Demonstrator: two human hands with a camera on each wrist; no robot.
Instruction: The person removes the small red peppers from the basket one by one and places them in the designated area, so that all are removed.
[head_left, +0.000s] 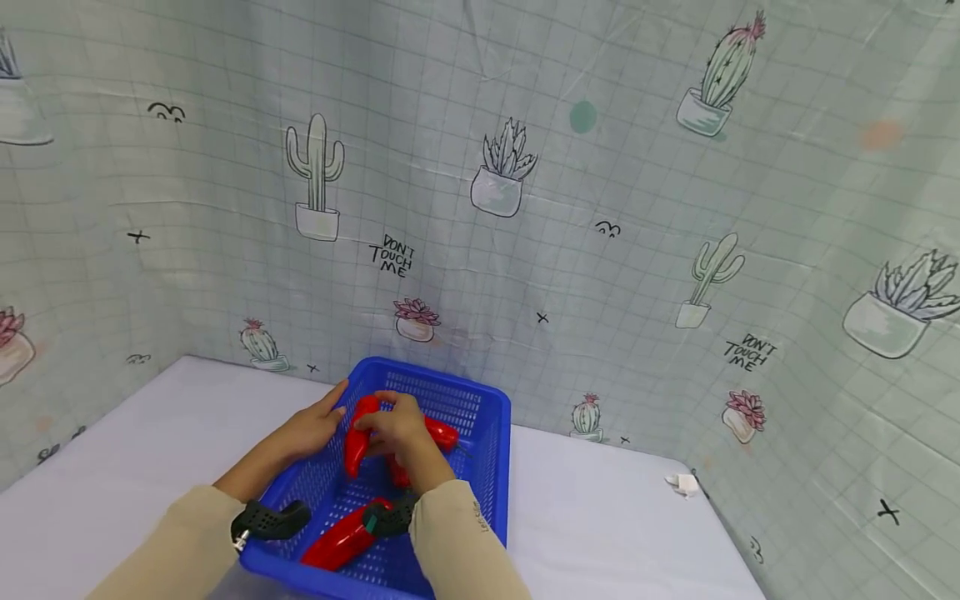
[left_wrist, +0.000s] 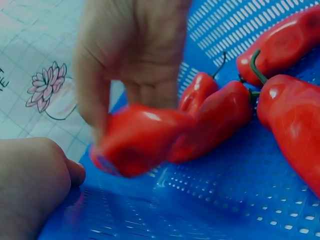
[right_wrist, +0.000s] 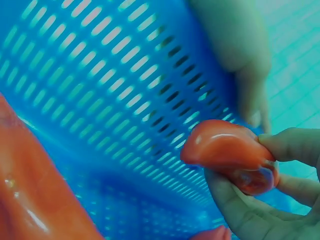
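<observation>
Just inside the left edge of a blue perforated plastic basket (head_left: 450, 400), near its far left corner, the thumb and fingers of the right hand (head_left: 396, 423) pinched a long, glossy red pepper (head_left: 356, 450). Opposite them, the left hand (head_left: 318, 423) lay against the basket's left rim; whether its fingers were curled round that rim, I cannot tell. Farther out, beyond the right hand and toward the basket's right edge, a shiny red pepper with a dark, thin stem (head_left: 442, 433) rested. Another red pepper (head_left: 397, 472) showed only partly behind the right hand and wrist. By the basket's near left corner lay a large, thick red pepper (head_left: 339, 540), slanting beneath the black band (head_left: 392, 518) on the right wrist. The left wrist wore a black perforated strap (head_left: 268, 522), and both arms were in cream sleeves (head_left: 457, 533). The basket stood on a white tabletop (head_left: 592, 508), close to its far edge. Near the tabletop's right edge, well apart from the basket, sat a small white object (head_left: 684, 484). Past the far edge hung a pale, grid-lined curtain (head_left: 570, 275) printed with potted cacti.
</observation>
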